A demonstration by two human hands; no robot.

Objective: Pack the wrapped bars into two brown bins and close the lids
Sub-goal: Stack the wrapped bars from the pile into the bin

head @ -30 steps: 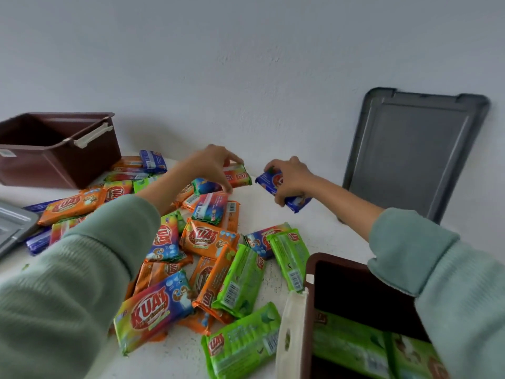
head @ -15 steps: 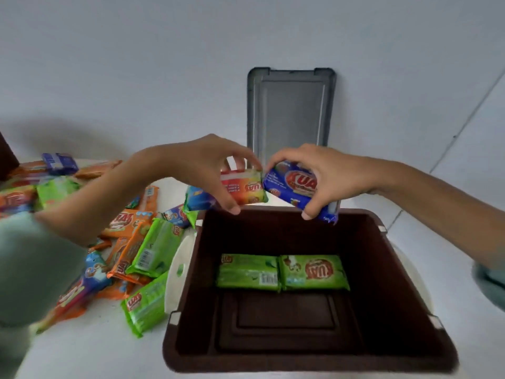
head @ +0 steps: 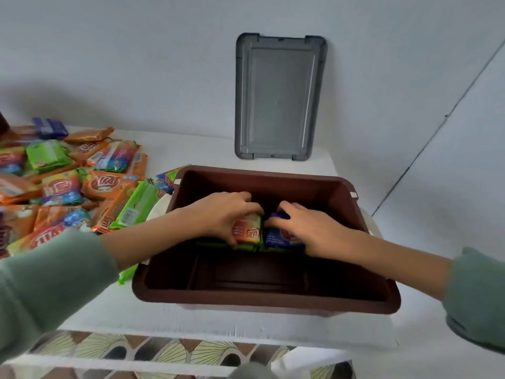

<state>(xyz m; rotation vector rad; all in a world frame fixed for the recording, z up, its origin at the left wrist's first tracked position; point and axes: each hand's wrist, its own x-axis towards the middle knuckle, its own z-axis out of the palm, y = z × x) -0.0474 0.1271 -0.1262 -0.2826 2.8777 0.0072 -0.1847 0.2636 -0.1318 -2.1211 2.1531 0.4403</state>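
White table, "KUAT"-labelled bars

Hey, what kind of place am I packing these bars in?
Probably a home, not a warehouse: a white table against a plain wall, a leaf-patterned floor below, and just one brown bin.

one brown bin, one grey lid, two hands.

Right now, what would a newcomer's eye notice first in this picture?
Both hands are inside the brown bin at centre: the left hand sets down an orange bar, the right hand a blue bar, side by side on green bars. A bright pile of wrapped bars lies left, and a grey lid leans on the wall behind.
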